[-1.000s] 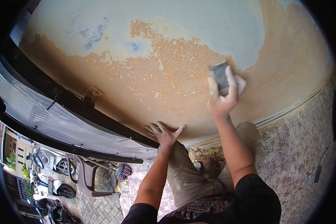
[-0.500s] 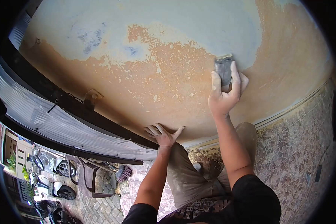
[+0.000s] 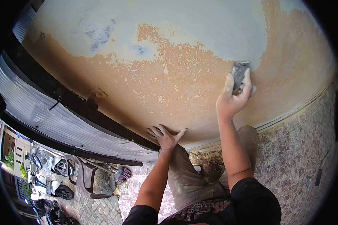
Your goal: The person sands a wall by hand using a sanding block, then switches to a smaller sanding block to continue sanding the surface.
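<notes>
My right hand [image 3: 234, 95], pale with dust, grips a dark grey sanding block [image 3: 239, 74] between thumb and fingers. The block's face lies against the wall [image 3: 191, 93], at the border between a pale grey-white patch and the orange-brown surface. Flecks of old pale coating dot the orange area to its left. Lower down, my left hand [image 3: 165, 138] rests on the wall with its fingers spread, beside a dark frame edge. It holds nothing.
A dark-framed corrugated translucent panel [image 3: 56, 110] runs along the left. Below it are a brown woven chair [image 3: 87, 178], a mop or brush head [image 3: 122, 174] and parked motorbikes [image 3: 52, 187]. Stone-patterned tiles [image 3: 285, 157] cover the floor at right.
My right hand has moved the sanding block to the right and slightly down along the wall. My left hand stays in place, while the view has shifted a little.
</notes>
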The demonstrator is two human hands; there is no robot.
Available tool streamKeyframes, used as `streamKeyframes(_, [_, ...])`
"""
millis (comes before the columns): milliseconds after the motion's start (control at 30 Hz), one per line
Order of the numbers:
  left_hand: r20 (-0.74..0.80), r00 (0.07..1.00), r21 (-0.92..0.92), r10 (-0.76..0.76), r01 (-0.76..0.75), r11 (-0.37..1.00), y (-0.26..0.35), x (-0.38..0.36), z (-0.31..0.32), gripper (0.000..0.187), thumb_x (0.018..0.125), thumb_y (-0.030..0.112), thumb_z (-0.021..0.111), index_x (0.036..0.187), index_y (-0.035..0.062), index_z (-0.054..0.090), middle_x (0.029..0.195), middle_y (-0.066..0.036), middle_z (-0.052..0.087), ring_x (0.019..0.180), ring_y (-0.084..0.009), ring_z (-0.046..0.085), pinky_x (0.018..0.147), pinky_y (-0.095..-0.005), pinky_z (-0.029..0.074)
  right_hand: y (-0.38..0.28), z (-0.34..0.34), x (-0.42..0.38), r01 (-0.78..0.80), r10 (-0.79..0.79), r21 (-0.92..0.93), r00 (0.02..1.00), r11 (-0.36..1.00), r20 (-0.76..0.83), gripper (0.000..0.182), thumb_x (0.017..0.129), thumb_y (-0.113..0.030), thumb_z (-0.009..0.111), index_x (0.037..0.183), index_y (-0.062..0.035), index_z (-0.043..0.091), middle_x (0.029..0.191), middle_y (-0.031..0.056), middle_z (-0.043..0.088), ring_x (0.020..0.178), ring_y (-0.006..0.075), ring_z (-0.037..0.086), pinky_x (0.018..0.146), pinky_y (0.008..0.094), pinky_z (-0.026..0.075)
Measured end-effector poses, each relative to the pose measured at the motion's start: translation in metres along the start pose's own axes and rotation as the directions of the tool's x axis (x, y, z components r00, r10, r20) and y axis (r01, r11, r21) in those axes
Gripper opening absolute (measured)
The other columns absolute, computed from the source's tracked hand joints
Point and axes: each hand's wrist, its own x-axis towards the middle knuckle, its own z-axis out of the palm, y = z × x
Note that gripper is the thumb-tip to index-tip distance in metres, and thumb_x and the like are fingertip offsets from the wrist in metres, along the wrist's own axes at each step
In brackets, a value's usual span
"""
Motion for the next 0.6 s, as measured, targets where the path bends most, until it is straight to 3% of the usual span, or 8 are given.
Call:
streamKeyframes(67, [-0.01,1.0,0.007,0.018,-0.018,1.0,0.001,0.005,-0.003,0.148,0.058,0.078,0.077,0.155,0.001,-0.004,0.153,-0.041,-0.002,0.14,-0.0634,-0.002,0.109,-0.0759,0.007,0.022,-0.014,-0.042,0.51,-0.442,-0.112,0.819,0.853,0.365,0.05,0.085,-0.017,0.077,0.132,-0.0103,0.061,0.103,0.0027,0.048,0.093,0.0183,0.047,0.084,0.0325,0.041])
streamKeyframes(133, [0.017,1.0,0.035,0.018,-0.019,0.999,0.001,0.003,-0.007,0.148,0.059,0.077,0.077,0.156,0.0013,-0.006,0.155,-0.038,-0.006,0.142,-0.0613,-0.004,0.11,-0.074,0.006,0.028,-0.039,-0.067,0.79,-0.566,0.079,0.361,0.608,0.741,0.05,0.075,-0.033,0.083,0.123,-0.0318,0.069,0.095,-0.006,0.049,0.093,0.0148,0.047,0.084,0.0342,0.034])
streamKeyframes(233, [0.029,1.0,-0.002,0.001,-0.001,1.0,0.0,0.001,-0.003,0.148,0.059,0.077,0.077,0.156,0.0014,-0.006,0.155,-0.038,-0.007,0.142,-0.0605,-0.004,0.111,-0.0737,0.005,0.03,-0.046,-0.056,0.783,-0.551,0.131,0.297,0.608,0.78,0.054,0.074,-0.033,0.085,0.125,-0.026,0.067,0.098,-0.0044,0.051,0.093,0.015,0.047,0.087,0.0371,0.034])
streamKeyframes(333, [0.04,0.999,0.01,-0.023,0.022,1.0,0.001,-0.001,-0.002,0.148,0.059,0.077,0.077,0.156,0.0012,-0.005,0.156,-0.038,-0.007,0.143,-0.0596,-0.004,0.111,-0.0733,0.004,0.01,-0.023,-0.02,0.492,-0.399,-0.199,0.837,0.847,0.374,0.049,0.081,-0.015,0.082,0.125,-0.0051,0.062,0.107,0.0068,0.049,0.091,0.0207,0.051,0.083,0.0368,0.043])
streamKeyframes(433, [0.002,1.0,-0.023,-0.006,0.006,1.0,0.0,-0.001,0.001,0.143,0.06,0.077,0.077,0.154,0.0003,0.0,0.149,-0.047,0.002,0.137,-0.0679,0.005,0.106,-0.0785,0.009,0.009,-0.003,-0.015,0.112,-0.114,-0.153,0.993,0.982,-0.004,0.046,0.085,-0.011,0.077,0.126,0.0001,0.06,0.117,0.0119,0.043,0.096,0.0217,0.05,0.079,0.0336,0.046])
streamKeyframes(500, [0.008,1.0,-0.022,-0.001,0.001,1.0,0.001,0.001,-0.001,0.143,0.06,0.077,0.077,0.154,0.0002,0.001,0.149,-0.047,0.002,0.137,-0.068,0.005,0.106,-0.0786,0.01,0.026,-0.023,-0.06,0.491,-0.402,-0.163,0.83,0.856,0.387,0.048,0.083,-0.016,0.079,0.126,-0.0031,0.062,0.112,0.0085,0.047,0.094,0.0211,0.05,0.082,0.0349,0.043])
streamKeyframes(567, [0.003,1.0,-0.014,-0.003,0.003,1.0,0.0,0.001,-0.001,0.143,0.06,0.077,0.077,0.154,0.0002,0.001,0.148,-0.047,0.002,0.136,-0.0681,0.005,0.106,-0.0786,0.01,0.035,-0.05,-0.088,0.747,-0.545,0.07,0.413,0.661,0.73,0.049,0.08,-0.023,0.08,0.126,-0.0136,0.065,0.101,0.0021,0.052,0.092,0.0187,0.049,0.082,0.0374,0.035])
streamKeyframes(600, [0.016,1.0,-0.006,-0.003,0.003,1.0,0.0,0.001,-0.003,0.143,0.059,0.077,0.076,0.154,0.0,0.002,0.148,-0.048,0.002,0.136,-0.068,0.005,0.106,-0.0787,0.009,0.031,-0.054,-0.087,0.748,-0.548,0.072,0.414,0.66,0.726,0.049,0.08,-0.023,0.08,0.126,-0.0136,0.065,0.101,0.0021,0.052,0.092,0.0187,0.049,0.082,0.0374,0.035])
